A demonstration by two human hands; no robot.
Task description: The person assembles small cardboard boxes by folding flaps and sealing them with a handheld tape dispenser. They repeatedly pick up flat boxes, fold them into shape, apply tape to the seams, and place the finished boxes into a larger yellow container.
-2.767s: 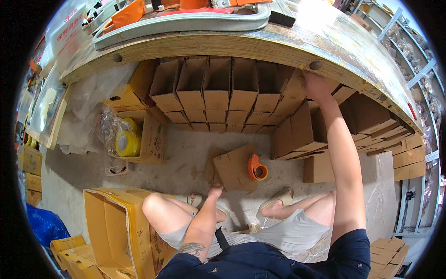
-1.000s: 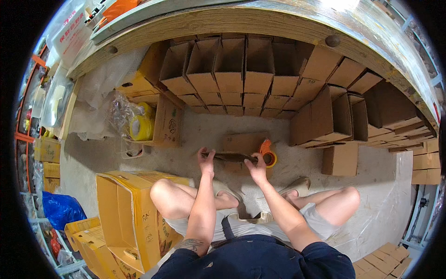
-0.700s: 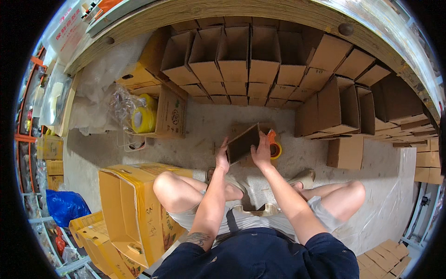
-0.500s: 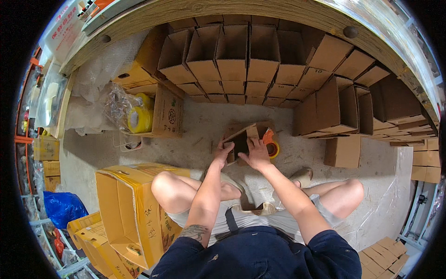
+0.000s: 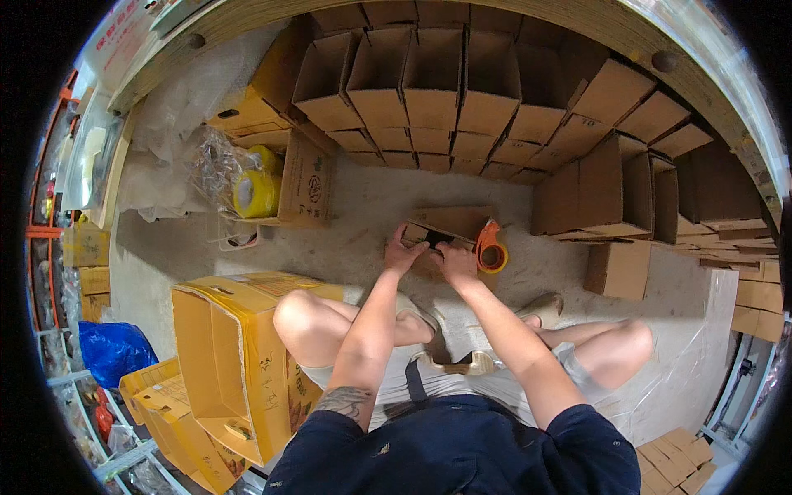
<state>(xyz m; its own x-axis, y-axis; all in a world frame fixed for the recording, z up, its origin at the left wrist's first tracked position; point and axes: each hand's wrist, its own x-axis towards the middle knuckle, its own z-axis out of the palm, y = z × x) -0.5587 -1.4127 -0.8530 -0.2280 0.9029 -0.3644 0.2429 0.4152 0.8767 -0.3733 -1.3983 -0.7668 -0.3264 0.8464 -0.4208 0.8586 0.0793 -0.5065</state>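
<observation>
Between my knees, a small brown cardboard box [image 5: 419, 233] stands with its opening facing up. My left hand [image 5: 402, 250] grips its left side, fingers curled over the edge. My right hand [image 5: 456, 264] grips the near right side, its thumb and fingers pressing at the flaps. Only a small dark gap of the opening shows between the hands; the lower box is mostly hidden. Just right of my right hand, an orange tape dispenser [image 5: 492, 252] with a yellow-edged roll lies beside the box, apart from the hand.
Open cardboard boxes [image 5: 433, 78] stand in stacked rows beyond, with more boxes [image 5: 590, 190] at the right. A single box [image 5: 617, 270] sits on the floor there. At left are yellow tape rolls [image 5: 254, 191] and a large yellow carton [image 5: 216, 363]. A wooden beam [image 5: 330, 10] crosses above.
The box's top has gone from wide open with a raised flap to a narrow gap, its flaps folded inward. My right hand has moved slightly lower and its fingers have curled.
</observation>
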